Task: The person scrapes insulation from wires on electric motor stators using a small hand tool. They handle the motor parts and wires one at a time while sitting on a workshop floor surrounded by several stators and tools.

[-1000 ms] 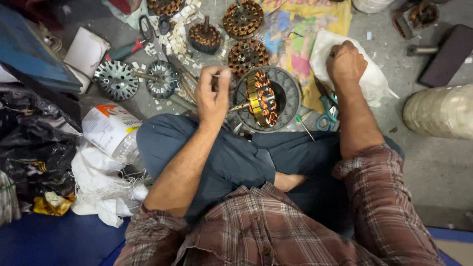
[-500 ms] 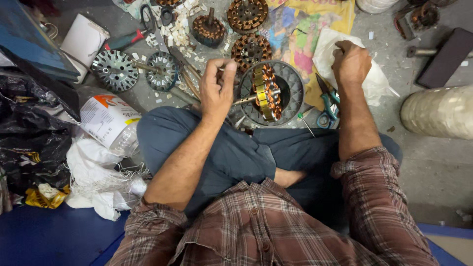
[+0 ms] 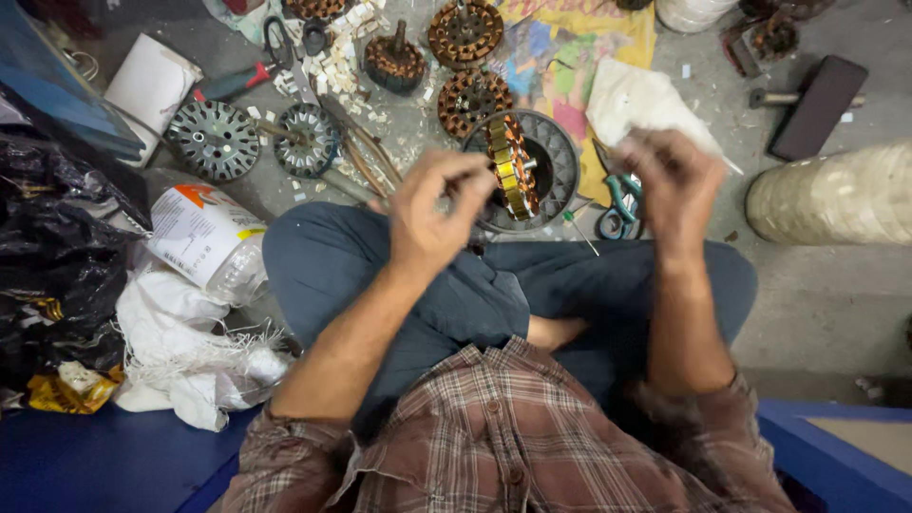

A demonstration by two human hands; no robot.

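Head view: left hand (image 3: 432, 214) pinches a thin rod beside the copper-wound coil (image 3: 511, 166) standing in a round metal housing (image 3: 556, 157); right hand (image 3: 670, 185) blurred, fingers unclear.

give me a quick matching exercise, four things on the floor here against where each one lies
Things:
1. scissors
2. plastic jar
3. woven roll
4. stator

Places:
A. far right on the floor
B. upright in the round housing, by the left hand
C. beside the left knee, on its side
D. below the right hand

Pairs: 1-D, 2-C, 3-A, 4-B
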